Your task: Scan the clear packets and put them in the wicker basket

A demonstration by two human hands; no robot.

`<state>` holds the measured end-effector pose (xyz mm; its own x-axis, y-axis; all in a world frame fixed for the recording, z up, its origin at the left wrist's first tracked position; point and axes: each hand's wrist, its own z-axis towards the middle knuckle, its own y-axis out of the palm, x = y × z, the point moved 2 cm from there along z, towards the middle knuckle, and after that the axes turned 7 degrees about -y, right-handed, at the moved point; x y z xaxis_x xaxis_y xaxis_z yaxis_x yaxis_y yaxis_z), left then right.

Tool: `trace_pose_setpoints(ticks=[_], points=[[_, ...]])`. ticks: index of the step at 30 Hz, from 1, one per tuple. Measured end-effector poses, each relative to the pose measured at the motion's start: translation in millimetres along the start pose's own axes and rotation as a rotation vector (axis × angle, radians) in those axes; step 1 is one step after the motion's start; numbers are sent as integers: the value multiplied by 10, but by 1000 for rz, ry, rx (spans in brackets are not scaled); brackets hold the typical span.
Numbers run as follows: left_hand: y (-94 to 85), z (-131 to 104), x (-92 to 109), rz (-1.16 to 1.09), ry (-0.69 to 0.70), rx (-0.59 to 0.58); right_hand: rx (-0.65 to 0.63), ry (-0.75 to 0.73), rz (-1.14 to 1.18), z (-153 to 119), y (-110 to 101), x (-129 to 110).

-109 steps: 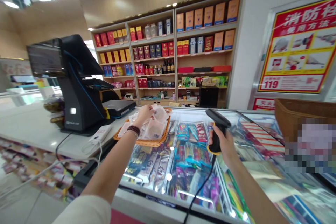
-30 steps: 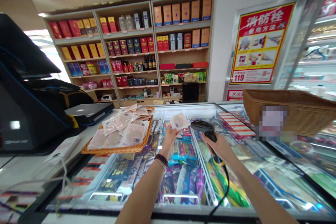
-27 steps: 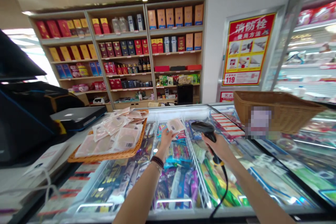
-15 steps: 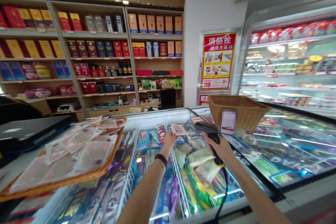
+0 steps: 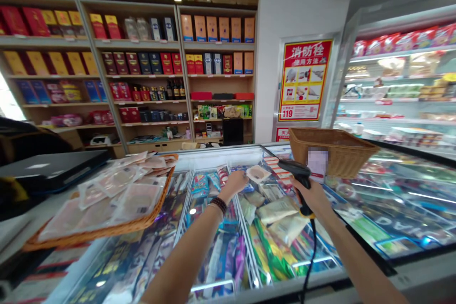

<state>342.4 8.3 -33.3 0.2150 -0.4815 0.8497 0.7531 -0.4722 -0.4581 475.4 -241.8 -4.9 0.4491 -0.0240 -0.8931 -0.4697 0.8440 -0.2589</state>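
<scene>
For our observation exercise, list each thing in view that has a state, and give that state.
Left hand, pinching the loose packet's edge
Loose packet, held out flat
Right hand, wrapped around the scanner
Scanner, held up, cord hanging
Wicker tray, piled with flat packets
Brown basket, upright
Freezer, stocked
Wall shelves, stocked

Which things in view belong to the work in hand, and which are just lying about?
Likely in the work:
- flat packet, at the left hand
- handheld scanner, in the right hand
- orange wicker tray of similar packets

Apparently just about:
- deep brown basket
- red and yellow wall poster
- bagged goods in the freezer
</scene>
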Motion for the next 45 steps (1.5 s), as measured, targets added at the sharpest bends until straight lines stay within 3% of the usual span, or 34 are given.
trace_pose_setpoints(ticks=[3, 6, 14, 16, 19, 22, 26, 31, 35, 40, 45], points=[[-486, -166, 26, 276, 36, 25, 2, -7, 35, 57, 172, -32], [-1075, -358, -30, 343, 34, 149, -43, -41, 63, 91, 440, -116], [-2667, -970, -265, 742, 3, 450, -265, -156, 235, -77, 1478, -629], [-2943, -1119, -335, 815, -47, 434, -325, -195, 234, -180, 1742, -738], [-3178, -1305, -472, 919, -99, 265, -429, -259, 232, -360, 2102, -848], [-3250, -1427, -588, 1001, -106, 146, -506, -282, 225, -536, 2368, -887], [-3246, -1475, -597, 1067, -126, 232, -589, -329, 83, -721, 2496, -864], [-3180, -1460, -332, 1063, -89, 289, -645, -354, 14, -822, 2423, -791], [-3081, -1439, -21, 1064, -118, 435, -623, -293, 137, -776, 2346, -723], [-2793, -1288, 148, 829, -167, 575, -601, -183, 284, -642, 2181, -654], [-2262, -1003, -166, 263, -107, 661, -521, -140, 380, -521, 1989, -564]])
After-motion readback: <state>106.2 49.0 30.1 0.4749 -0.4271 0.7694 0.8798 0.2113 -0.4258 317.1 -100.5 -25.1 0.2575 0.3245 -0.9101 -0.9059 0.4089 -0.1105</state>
